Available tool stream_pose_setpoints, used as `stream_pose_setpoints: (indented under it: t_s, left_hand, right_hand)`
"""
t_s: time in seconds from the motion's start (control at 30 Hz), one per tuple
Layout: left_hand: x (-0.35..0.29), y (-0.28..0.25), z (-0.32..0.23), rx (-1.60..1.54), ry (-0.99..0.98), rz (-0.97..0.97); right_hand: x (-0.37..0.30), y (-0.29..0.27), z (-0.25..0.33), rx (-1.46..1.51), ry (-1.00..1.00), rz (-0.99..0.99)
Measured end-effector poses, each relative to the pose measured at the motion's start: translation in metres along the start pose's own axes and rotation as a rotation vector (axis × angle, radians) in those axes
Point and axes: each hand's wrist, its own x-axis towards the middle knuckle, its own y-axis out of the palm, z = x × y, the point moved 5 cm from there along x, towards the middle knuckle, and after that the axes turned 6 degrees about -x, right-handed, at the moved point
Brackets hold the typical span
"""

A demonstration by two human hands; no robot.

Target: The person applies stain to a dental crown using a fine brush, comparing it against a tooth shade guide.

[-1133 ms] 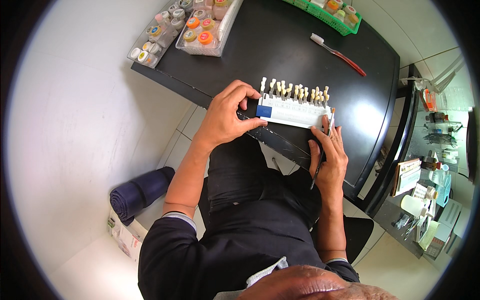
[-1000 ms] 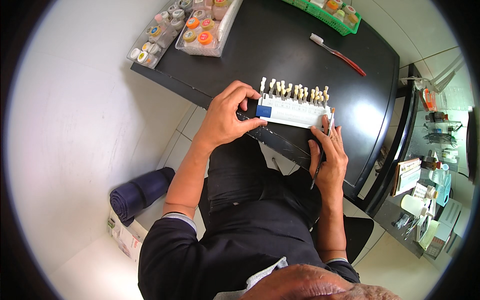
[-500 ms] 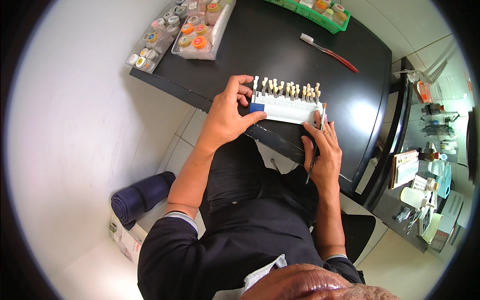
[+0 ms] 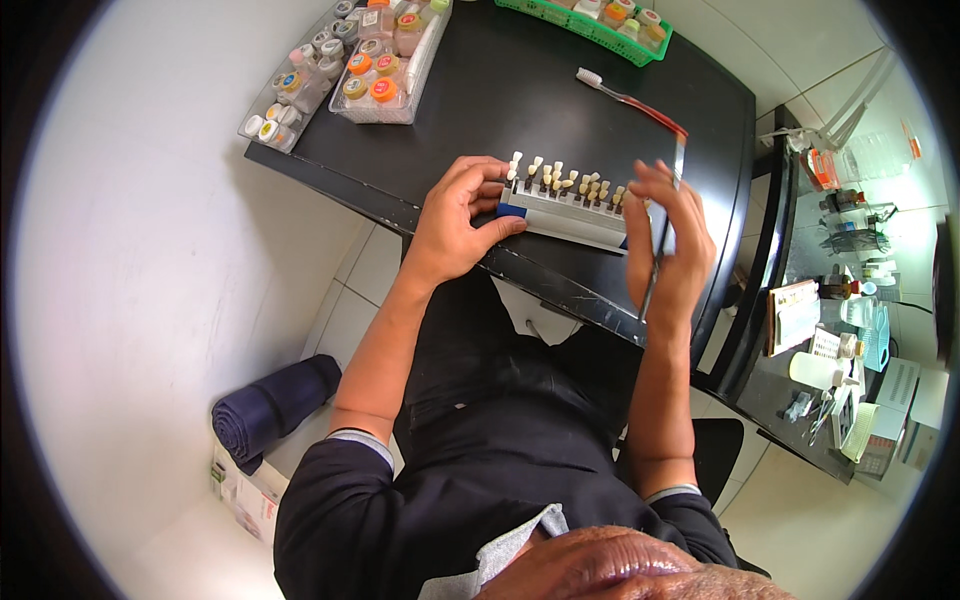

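A white dental shade guide (image 4: 572, 228) with a blue end stands near the front edge of the black table. Rows of tooth-shaped tabs rise from it on short metal stems. My left hand (image 4: 450, 228) grips its left end, thumb on the front and fingers behind. At the guide's right end is my right hand (image 4: 682, 245), smeared by motion, its fingers raised near the last tabs. A slim dark brush (image 4: 679, 165) lies across this hand, held along the palm and pointing away from me. Whether the right fingertips touch a tab, I cannot tell.
A red-handled toothbrush (image 4: 640, 103) lies behind the guide. Clear trays of small jars (image 4: 385, 92) stand at the far left, a green basket (image 4: 590, 38) at the back. To the right, a side counter (image 4: 745, 395) holds bottles and tools. A rolled dark cloth (image 4: 275, 410) lies lower left.
My right hand has let go of the guide's right end and risen beside the tabs, the brush still in it. The guide has tipped, showing more of its top; my left hand still grips it.
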Motion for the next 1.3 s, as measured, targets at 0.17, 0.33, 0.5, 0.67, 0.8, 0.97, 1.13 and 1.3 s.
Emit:
stream_pose_setpoints:
  t_s: [0.17, 0.33, 0.5, 0.67, 0.8, 0.97, 1.13, 1.3]
  left_hand:
    - [-0.002, 0.002, -0.012, 0.106, 0.028, 0.000]
    - [-0.003, 0.002, -0.015, 0.136, 0.052, -0.015]
    - [-0.004, 0.001, -0.014, 0.146, 0.063, -0.024]
    - [-0.005, 0.000, -0.017, 0.186, 0.059, -0.022]
    - [-0.004, -0.001, -0.013, 0.197, 0.067, -0.027]
    - [-0.003, 0.002, -0.013, 0.237, 0.065, -0.027]
    - [-0.005, 0.005, -0.011, 0.182, 0.001, -0.084]
    - [0.004, 0.005, -0.012, 0.170, -0.028, -0.193]
  right_hand:
    - [0.045, 0.038, 0.017, -0.079, -0.203, 0.237]
    - [0.072, 0.069, 0.024, -0.035, -0.247, 0.620]
    - [0.075, 0.088, 0.022, -0.111, -0.276, 0.805]
    - [0.074, 0.096, 0.022, -0.175, -0.276, 0.946]
    - [0.071, 0.095, 0.024, -0.145, -0.370, 0.800]
    - [0.089, 0.091, 0.020, -0.146, -0.245, 0.744]
    - [0.121, 0.061, 0.015, -0.070, -0.126, 0.517]
    - [0.128, 0.062, -0.021, 0.174, -0.032, 0.570]
